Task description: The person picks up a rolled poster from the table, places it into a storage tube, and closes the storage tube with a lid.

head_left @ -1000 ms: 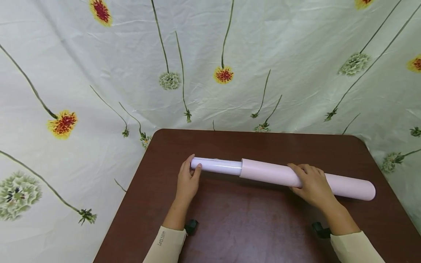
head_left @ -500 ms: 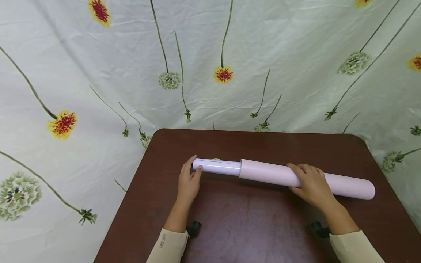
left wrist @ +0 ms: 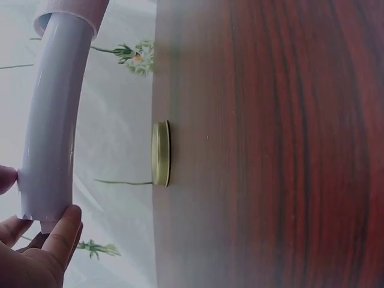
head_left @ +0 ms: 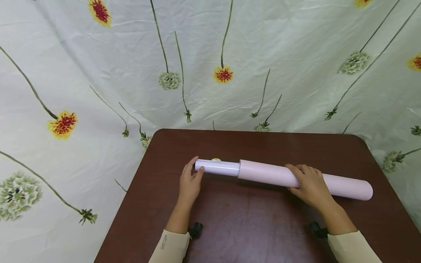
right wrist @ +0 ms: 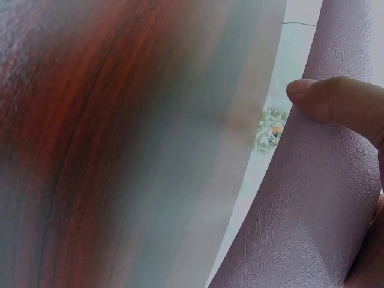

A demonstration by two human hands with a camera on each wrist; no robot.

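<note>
Pale flowered cloth [head_left: 131, 54] fills the space beyond a dark reddish-brown table [head_left: 256, 226], from about nine o'clock round past twelve to three, counting twelve as straight ahead of the seated person. Over the middle of the tabletop I see a pink tube [head_left: 263, 173] with a glossy white roll [head_left: 218, 167] sticking out of its open end. They share one long axis, which lies mostly crosswise with a slight slant: the roll's free end points between nine and ten o'clock, the tube's opposite end between three and four.

At the roll's free end, the left hand [head_left: 190, 186] pinches it, thumb on the near side and fingers on the far side, parted only by the roll's thickness. The right hand [head_left: 310, 184] grips the pink tube about midway, thumb laid across the near side and fingers bent over the top; I cannot tell how far round the fingertips reach.

Just beyond the white roll, toward twelve o'clock from it, a shallow gold-coloured lid [left wrist: 161, 153] rests on the wood. Both arms come in from the six o'clock side in cream sleeves [head_left: 353, 248], with a black device [head_left: 195, 231] near each wrist.
</note>
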